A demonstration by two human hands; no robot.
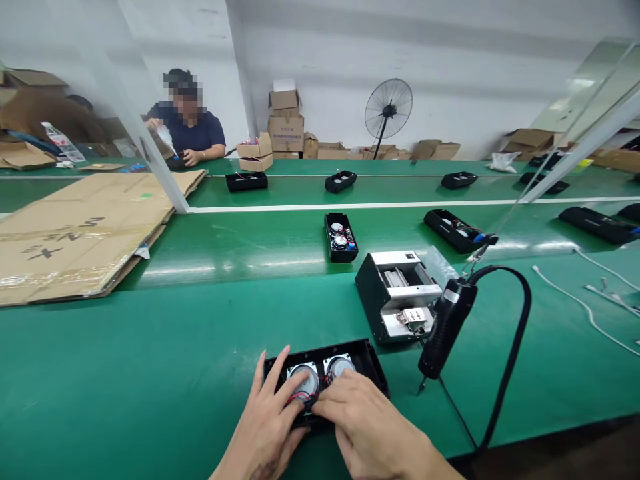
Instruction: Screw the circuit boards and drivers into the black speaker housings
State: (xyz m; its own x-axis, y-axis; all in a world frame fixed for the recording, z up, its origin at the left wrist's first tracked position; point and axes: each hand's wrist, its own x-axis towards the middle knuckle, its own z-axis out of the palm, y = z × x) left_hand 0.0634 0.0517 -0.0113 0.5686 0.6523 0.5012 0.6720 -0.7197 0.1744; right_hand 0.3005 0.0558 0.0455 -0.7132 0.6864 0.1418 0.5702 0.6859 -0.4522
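Near front edge of green counter (150,373): black speaker housing (367,360) lies open side up, two round drivers (340,365) inside. Left hand (270,420) rests on left driver, fingers (273,373) spread flat, gripping nothing. Right hand (365,420) over housing's near side, fingers curled down onto red and black wires (300,397); actual pinch not discernible. Hanging electric screwdriver (445,327) just right of housing, tip down. Screw feeder box (397,293) behind. Co-worker (187,130) seated far left. More housings on belt (341,237).

Before us on the green work table (150,373) lies the black plastic speaker housing (367,357), behind it to the right the black-and-white metal screw feeder (397,293), with the hanging black electric screwdriver (445,327) just right of that.
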